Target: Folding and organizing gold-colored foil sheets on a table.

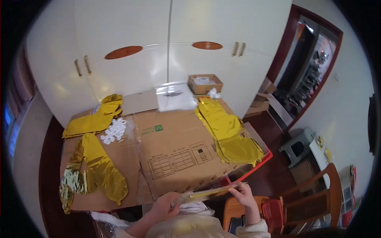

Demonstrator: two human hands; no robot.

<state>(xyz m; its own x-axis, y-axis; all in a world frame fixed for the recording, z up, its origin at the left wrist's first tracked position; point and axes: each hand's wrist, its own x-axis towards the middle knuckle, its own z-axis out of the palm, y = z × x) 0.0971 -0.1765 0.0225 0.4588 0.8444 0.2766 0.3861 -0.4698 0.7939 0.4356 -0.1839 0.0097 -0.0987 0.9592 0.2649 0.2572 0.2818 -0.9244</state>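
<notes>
In front of my body, close to the near edge of the cardboard-covered surface, I hold a flat clear plastic bag (206, 193) that shows gold inside. My left hand (166, 205) is closed on its left end. At the other end, my right hand (241, 193) pinches it between thumb and fingers. A stack of flat gold foil balloons (228, 133) lies on the right of the cardboard (166, 137). More gold foil balloons (104, 168) spread along the left side, beside a heap of small white rings (114, 131).
Clear plastic bags (176, 102) and a grey-brown card sheet (139, 102) lie by the white cabinet (158, 67). An open cardboard box (205, 88) stands at the back. To the right are a wooden chair (329, 194) and a grey stool (297, 146).
</notes>
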